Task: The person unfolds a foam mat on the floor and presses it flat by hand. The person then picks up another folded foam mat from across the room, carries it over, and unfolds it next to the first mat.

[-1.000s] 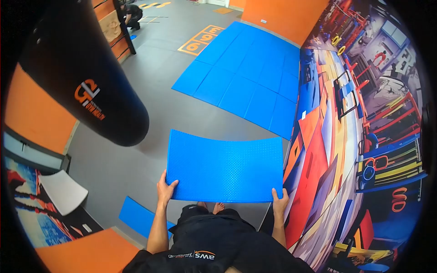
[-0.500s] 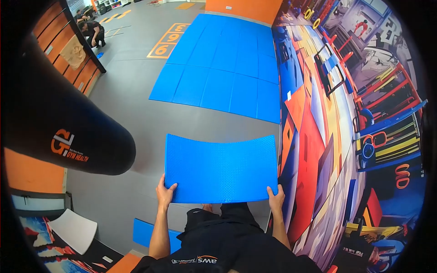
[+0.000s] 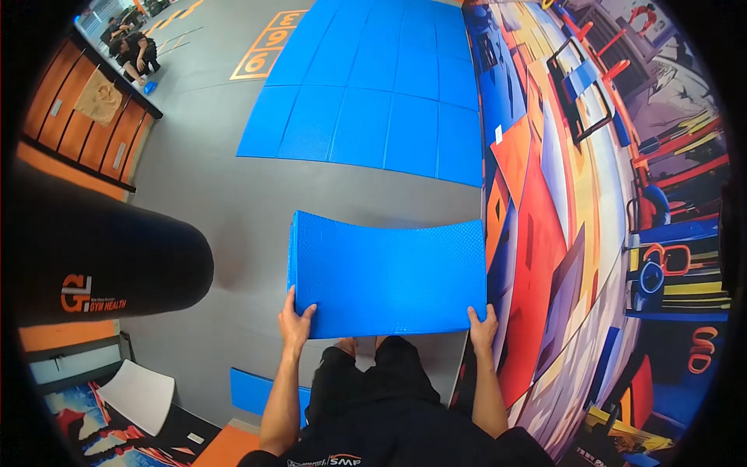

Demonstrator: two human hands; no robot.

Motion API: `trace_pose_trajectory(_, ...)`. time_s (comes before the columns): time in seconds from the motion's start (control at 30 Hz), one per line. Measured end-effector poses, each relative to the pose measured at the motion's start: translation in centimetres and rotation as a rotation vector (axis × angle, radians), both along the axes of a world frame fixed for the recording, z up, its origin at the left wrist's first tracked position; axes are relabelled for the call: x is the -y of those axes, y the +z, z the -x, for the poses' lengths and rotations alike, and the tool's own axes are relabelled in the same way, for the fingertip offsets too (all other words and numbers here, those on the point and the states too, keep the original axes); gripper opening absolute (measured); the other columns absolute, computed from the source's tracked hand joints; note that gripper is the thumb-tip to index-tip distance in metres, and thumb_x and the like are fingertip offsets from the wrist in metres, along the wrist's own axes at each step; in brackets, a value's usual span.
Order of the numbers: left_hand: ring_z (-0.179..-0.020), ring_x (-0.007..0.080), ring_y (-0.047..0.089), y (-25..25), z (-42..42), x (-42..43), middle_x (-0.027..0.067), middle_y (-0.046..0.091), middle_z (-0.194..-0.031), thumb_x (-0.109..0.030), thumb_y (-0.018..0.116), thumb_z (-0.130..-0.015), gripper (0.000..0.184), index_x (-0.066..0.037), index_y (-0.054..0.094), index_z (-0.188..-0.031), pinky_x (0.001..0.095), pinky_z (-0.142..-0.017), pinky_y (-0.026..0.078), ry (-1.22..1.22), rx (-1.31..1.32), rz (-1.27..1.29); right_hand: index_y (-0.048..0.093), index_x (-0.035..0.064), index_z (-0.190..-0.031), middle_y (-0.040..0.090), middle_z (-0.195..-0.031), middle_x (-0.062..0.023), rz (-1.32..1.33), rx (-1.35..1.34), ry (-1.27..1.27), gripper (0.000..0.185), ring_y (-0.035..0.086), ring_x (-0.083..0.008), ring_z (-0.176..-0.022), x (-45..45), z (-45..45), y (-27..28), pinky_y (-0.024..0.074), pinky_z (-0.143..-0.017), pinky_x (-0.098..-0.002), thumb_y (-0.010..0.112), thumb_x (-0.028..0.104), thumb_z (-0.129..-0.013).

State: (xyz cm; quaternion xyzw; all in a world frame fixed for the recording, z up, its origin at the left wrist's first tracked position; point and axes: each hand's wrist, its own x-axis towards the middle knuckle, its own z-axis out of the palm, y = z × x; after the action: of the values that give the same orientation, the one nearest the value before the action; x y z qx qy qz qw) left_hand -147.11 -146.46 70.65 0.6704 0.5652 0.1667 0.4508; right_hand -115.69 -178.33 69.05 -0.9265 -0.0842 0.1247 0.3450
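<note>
A blue textured foam mat [image 3: 389, 272], looking like a folded panel and sagging in its middle, is held out in front of my body. My left hand [image 3: 296, 321] grips its lower left corner, thumb on top and fingers underneath. On the lower right corner, my right hand [image 3: 482, 327] is closed in the same way. Beyond the held mat, joined blue mats [image 3: 366, 117] lie flat on the grey floor [image 3: 202, 171]. Another blue mat [image 3: 257, 389] lies by my left forearm, partly hidden by it.
A black punching bag [image 3: 117, 257] hangs at the left. The mural wall [image 3: 537, 233] runs close along my right side. A white curved chair or panel [image 3: 138, 397] is at lower left. Two people [image 3: 134, 50] crouch far off beside an orange slatted partition [image 3: 85, 101].
The view has tilted and shifted, so the floor mats appear higher and the held mat slightly right. Both hands keep their hold on it. The punching bag appears farther left.
</note>
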Motion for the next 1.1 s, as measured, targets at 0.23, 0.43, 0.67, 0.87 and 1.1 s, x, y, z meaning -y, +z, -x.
trace_pose_trajectory(0.23, -0.116, 0.0349, 0.063, -11.6, -3.2, -1.3, 0.0283, 0.064, -0.123, -0.02, 0.064, -0.095, 0.052, 0.004, 0.048, -0.138, 0.0422, -0.098, 0.049, 0.032, -0.079, 0.001, 0.059, 0.0013, -0.093, 0.069, -0.085, -0.0174, 0.007, -0.109, 0.072, 0.035, 0.069, -0.0332, -0.081, -1.6, -6.9, -12.8, 0.0513, -0.076, -0.0427, 0.081, 0.023, -0.077)
trace_pose_trajectory(0.43, -0.095, 0.0446, 0.067, -30.6, -3.3, -7.9, 0.031, 0.067, -0.105, -0.024, 0.061, -0.098, 0.048, 0.0, 0.048, -0.137, 0.0481, -0.081, 0.053, -0.055, -0.235, -0.07, 0.063, 0.0004, -0.105, 0.071, -0.095, -0.0189, 0.065, -0.169, 0.256, 0.047, 0.069, -0.0329, -0.092, -7.1, -11.3, -31.3, 0.052, -0.083, -0.0413, 0.086, 0.028, -0.073)
trace_pose_trajectory(0.67, -0.089, 0.048, 0.065, -47.5, -7.6, -18.1, 0.03, 0.066, -0.101, -0.024, 0.059, -0.098, 0.046, -0.001, 0.047, -0.136, 0.0526, -0.075, 0.051, -0.214, -0.245, -0.284, 0.063, 0.0002, -0.121, 0.072, -0.109, -0.0168, 0.436, -0.29, 0.324, 0.06, 0.069, -0.0281, -0.1, -14.9, -14.5, -52.5, 0.0536, -0.089, -0.0404, 0.089, 0.021, -0.071)
trace_pose_trajectory(0.87, -0.087, 0.0506, 0.064, -59.0, -8.0, -22.1, 0.0336, 0.065, -0.094, -0.024, 0.055, -0.099, 0.048, 0.004, 0.037, -0.134, 0.0557, -0.077, 0.05, -0.141, -0.245, -0.308, 0.06, 0.0011, -0.123, 0.068, -0.117, -0.0204, 0.285, -0.269, 0.208, 0.065, 0.065, -0.0351, -0.11, -21.5, -19.1, -64.6, 0.0514, -0.094, -0.0444, 0.09, 0.022, -0.069)
trace_pose_trajectory(1.1, -0.076, 0.0544, 0.063, -67.7, -5.9, -21.0, 0.034, 0.065, -0.081, -0.029, 0.056, -0.096, 0.043, 0.004, 0.034, -0.11, 0.0593, -0.073, 0.05, -0.203, -0.48, -0.131, 0.054, 0.0026, -0.127, 0.067, -0.118, -0.0214, -0.008, -0.343, -0.011, 0.06, 0.066, -0.0354, -0.107, -23.8, -24.7, -71.4, 0.0505, -0.095, -0.0478, 0.084, 0.014, -0.076)
